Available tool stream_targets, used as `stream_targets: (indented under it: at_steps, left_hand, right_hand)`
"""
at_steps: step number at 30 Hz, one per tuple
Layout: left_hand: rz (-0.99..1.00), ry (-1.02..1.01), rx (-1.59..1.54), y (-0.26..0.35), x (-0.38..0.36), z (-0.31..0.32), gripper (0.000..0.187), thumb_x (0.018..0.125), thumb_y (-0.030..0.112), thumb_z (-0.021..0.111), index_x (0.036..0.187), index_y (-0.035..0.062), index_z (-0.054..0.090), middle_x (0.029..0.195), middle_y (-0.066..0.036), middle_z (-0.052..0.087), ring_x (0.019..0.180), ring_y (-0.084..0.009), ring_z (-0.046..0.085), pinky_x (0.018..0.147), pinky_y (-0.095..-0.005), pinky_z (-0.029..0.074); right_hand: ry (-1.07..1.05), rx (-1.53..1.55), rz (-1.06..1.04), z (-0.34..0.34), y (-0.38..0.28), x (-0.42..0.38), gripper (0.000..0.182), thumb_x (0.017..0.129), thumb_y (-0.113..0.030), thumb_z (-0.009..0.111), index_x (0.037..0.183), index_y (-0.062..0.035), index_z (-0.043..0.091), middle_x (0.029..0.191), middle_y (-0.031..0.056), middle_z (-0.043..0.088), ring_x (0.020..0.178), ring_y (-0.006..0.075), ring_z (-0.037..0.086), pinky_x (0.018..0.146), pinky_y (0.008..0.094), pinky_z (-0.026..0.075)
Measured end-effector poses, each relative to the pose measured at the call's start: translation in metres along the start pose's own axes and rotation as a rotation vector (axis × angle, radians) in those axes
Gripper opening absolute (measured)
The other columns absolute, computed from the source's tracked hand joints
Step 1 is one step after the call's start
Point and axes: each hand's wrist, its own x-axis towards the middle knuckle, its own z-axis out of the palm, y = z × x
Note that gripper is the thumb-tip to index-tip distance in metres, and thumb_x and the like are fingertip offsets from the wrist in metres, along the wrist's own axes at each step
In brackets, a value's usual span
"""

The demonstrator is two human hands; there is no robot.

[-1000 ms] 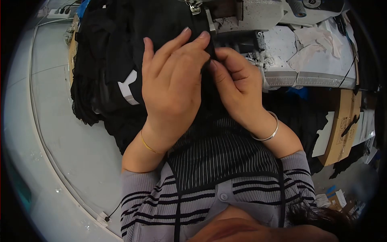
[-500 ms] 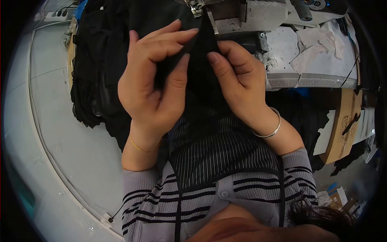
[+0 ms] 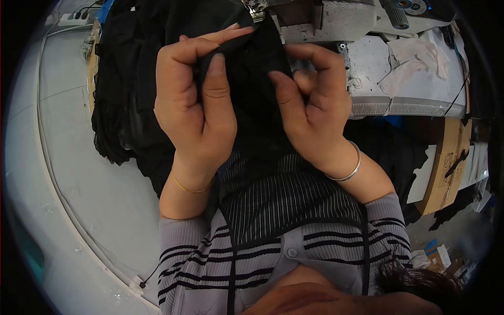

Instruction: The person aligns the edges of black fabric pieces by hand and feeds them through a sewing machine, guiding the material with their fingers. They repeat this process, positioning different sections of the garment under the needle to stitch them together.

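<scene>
Black fabric (image 3: 252, 79) runs from under the metal presser foot (image 3: 256, 14) of a sewing machine (image 3: 341, 21) down toward my lap. My left hand (image 3: 197, 100) grips a fold of this fabric between thumb and fingers, its fingertips close below the presser foot. On the other edge, my right hand (image 3: 317, 94) pinches the fabric with the thumb in front and the curled fingers partly behind it. The cloth between my hands is slightly spread. Its dark folds hide exactly where the layers meet.
A ruler strip (image 3: 409, 106) edges the machine bed at right, with pale scraps (image 3: 415, 58) above it. More black cloth (image 3: 126, 105) is heaped at left. A cardboard box (image 3: 446, 165) stands at lower right, and a power strip (image 3: 79, 20) lies at upper left.
My left fingers have closed further on the fabric, and the left thumb has moved up and left. My right hand has shifted slightly, its index finger lifting along the fabric edge.
</scene>
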Motion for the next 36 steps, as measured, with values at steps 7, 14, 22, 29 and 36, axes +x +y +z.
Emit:
stream_targets:
  at_steps: [7, 14, 22, 29, 36]
  left_hand:
    - [0.077, 0.016, 0.040, -0.003, 0.005, 0.006, 0.011, 0.104, 0.000, 0.049, 0.113, -0.0032, 0.054, 0.116, -0.019, 0.071, 0.108, -0.0221, 0.068, 0.103, -0.0325, 0.045]
    - [-0.104, 0.112, 0.103, -0.006, 0.003, -0.003, 0.011, 0.103, 0.002, 0.055, 0.111, -0.0031, 0.060, 0.107, -0.008, 0.070, 0.093, -0.0100, 0.065, 0.084, -0.0216, 0.051]
    - [0.190, 0.052, 0.148, -0.007, 0.006, 0.004, 0.010, 0.098, 0.000, 0.059, 0.107, 0.0011, 0.061, 0.106, -0.008, 0.074, 0.099, -0.0198, 0.072, 0.102, -0.0406, 0.046]
    - [0.188, -0.103, 0.242, -0.001, -0.005, 0.005, 0.016, 0.088, -0.003, 0.064, 0.102, 0.0058, 0.062, 0.109, -0.005, 0.076, 0.110, -0.0265, 0.071, 0.114, -0.0589, 0.033]
    - [0.173, -0.102, 0.230, -0.017, 0.012, 0.003, 0.017, 0.084, -0.002, 0.066, 0.098, 0.0074, 0.066, 0.107, -0.004, 0.076, 0.110, -0.0275, 0.070, 0.111, -0.0567, 0.038]
  right_hand:
    - [-0.271, -0.526, -0.355, -0.003, -0.003, 0.015, 0.054, 0.086, -0.001, 0.070, 0.138, -0.0062, 0.057, 0.067, 0.0108, 0.064, 0.055, 0.0308, 0.060, 0.053, 0.0379, 0.049]
    - [0.062, -0.171, -0.298, 0.005, 0.015, 0.002, 0.056, 0.087, -0.009, 0.071, 0.140, -0.0088, 0.056, 0.059, 0.0044, 0.059, 0.051, 0.0250, 0.060, 0.052, 0.0384, 0.047]
    - [-0.217, -0.629, -0.350, 0.001, -0.002, 0.013, 0.061, 0.076, 0.002, 0.066, 0.136, -0.0078, 0.059, 0.066, 0.0105, 0.062, 0.056, 0.0295, 0.061, 0.055, 0.0401, 0.049]
    - [0.077, -0.139, -0.407, 0.001, 0.015, -0.015, 0.043, 0.088, 0.003, 0.070, 0.130, -0.0011, 0.058, 0.059, 0.0014, 0.053, 0.051, 0.0135, 0.053, 0.055, 0.0261, 0.045]
    - [-0.087, -0.007, -0.099, 0.009, 0.003, -0.001, 0.032, 0.094, 0.002, 0.067, 0.123, -0.0012, 0.054, 0.062, -0.0016, 0.051, 0.055, 0.0055, 0.046, 0.055, 0.0206, 0.040]
